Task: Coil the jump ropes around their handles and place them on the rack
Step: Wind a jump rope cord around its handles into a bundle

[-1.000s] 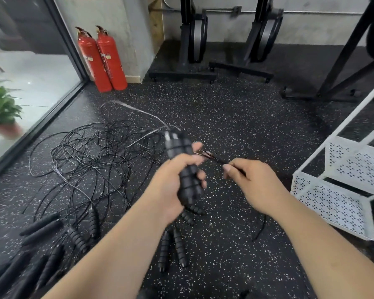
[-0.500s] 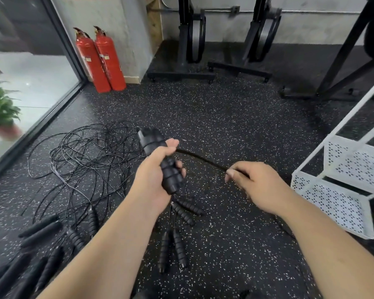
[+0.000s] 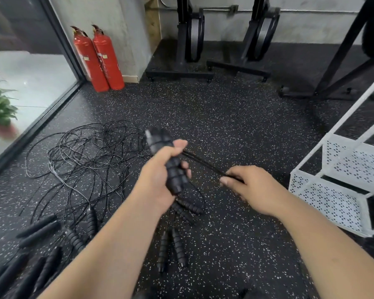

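While loose ribbed handles lie on the speckled rubber floor just below my wrists, my left hand is wrapped tight around a pair of black jump-rope handles, held together and tilted up to the left. From them the black cord runs taut to my right hand, whose fingers are pinched closed on it. Left of my hands a tangle of ropes sprawls on the floor. To my right stands the white perforated rack. Farther off, two red fire extinguishers lean at the wall.
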### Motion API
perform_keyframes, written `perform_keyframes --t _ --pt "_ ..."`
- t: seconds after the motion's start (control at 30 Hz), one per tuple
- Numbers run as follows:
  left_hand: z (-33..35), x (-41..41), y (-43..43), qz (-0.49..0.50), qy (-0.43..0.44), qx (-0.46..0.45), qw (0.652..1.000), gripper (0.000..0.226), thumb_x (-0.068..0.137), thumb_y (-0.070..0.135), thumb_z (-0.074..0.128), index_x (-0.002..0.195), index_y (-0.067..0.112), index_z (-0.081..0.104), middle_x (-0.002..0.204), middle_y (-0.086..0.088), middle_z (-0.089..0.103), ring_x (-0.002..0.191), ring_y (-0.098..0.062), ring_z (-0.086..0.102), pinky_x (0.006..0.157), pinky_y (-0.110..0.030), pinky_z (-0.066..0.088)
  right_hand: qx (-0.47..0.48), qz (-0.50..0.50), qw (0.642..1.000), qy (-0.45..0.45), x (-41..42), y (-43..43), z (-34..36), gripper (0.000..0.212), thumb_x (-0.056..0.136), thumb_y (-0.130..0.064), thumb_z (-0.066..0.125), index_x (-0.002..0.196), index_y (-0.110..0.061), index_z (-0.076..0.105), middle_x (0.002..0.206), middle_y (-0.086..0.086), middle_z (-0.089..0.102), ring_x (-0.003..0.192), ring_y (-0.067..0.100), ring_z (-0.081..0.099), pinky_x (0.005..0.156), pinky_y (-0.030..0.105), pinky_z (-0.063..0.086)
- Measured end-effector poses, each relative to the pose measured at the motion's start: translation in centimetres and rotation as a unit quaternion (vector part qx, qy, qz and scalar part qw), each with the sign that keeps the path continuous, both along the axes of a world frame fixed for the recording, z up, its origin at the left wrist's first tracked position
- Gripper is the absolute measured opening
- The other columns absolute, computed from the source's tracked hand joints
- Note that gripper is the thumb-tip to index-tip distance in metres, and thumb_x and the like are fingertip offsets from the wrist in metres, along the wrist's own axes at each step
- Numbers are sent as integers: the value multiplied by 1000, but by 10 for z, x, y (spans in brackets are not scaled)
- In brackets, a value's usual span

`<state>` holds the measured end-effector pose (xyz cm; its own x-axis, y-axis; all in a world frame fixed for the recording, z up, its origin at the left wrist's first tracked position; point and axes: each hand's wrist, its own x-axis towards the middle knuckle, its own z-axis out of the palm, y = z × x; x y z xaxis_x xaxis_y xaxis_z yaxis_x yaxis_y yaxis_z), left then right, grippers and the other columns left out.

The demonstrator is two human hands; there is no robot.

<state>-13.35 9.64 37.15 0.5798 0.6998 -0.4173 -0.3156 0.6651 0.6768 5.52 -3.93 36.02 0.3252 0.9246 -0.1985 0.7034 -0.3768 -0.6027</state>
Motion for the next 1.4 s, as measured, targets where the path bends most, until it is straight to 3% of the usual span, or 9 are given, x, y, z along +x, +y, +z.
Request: perform_keyframes --t 0.17,0.3,0.5,0.67,0.77,0.93,1.07,1.23,1.4 --pt "4 -11 11 28 -17 18 999 47 84 7 69 132 9 69 127 -7 73 68 -14 57 68 -32 53 53 -38 997 36 7 -1 8 18 109 -42 54 100 -40 70 70 1 69 58 15 63 61 40 56" --pt "8 -13 9 -63 138 187 971 36 96 3 66 130 16 66 120 0 80 69 -16 56 70 -38 55 189 -225 956 8 24 2 0 29 113 -38 44 101 -37 70 75 -2 65 64 26 64 71 54 60" --pt "9 -20 -2 -125 438 601 657 45 82 26 75 118 48 58 91 20 70 80 -5 64 74 -31 54 244 -381 892 4 39 -9 4 33 113 -30 41 114 -27 74 79 0 64 68 23 54 69 50 52" --pt "11 -16 -7 -88 421 680 594 56 84 33 75 133 50 53 114 21 65 97 -11 61 83 -34 52 50 -324 927 -182 38 -13 0 46 110 -37 48 145 -9 60 135 23 60 119 41 53 100 48 44" --pt "9 -16 -6 -83 416 693 583 58 83 33 76 134 48 52 112 21 63 97 -12 60 83 -35 52 66 -267 938 -212 25 -10 -2 47 108 -37 50 150 -17 55 152 11 50 140 39 39 113 52 39" --pt "9 -14 -10 -121 394 680 606 60 83 29 76 134 50 52 115 23 63 101 -10 61 88 -36 54 244 -100 964 -25 -6 -4 17 38 114 -36 37 145 -35 60 140 -16 63 133 2 54 113 25 39" --pt "5 -10 -11 -146 376 626 668 52 80 25 76 123 48 58 102 20 69 91 -8 65 82 -37 57 199 -50 974 100 -22 -2 18 40 110 -54 31 127 -46 66 83 -5 75 78 8 70 80 32 54" --pt "-1 -8 -5 -148 328 517 777 25 86 32 84 102 34 64 83 20 68 68 0 56 68 -21 45 218 -62 973 50 -14 -2 20 36 108 -57 36 115 -41 67 68 5 59 57 8 47 58 30 39" --pt "2 -1 -9 -106 194 311 924 29 89 35 87 109 21 72 77 0 62 69 -17 54 71 -36 53 243 -92 965 -13 -14 -1 21 24 110 -40 50 112 -40 73 60 -19 57 52 5 48 55 23 38"
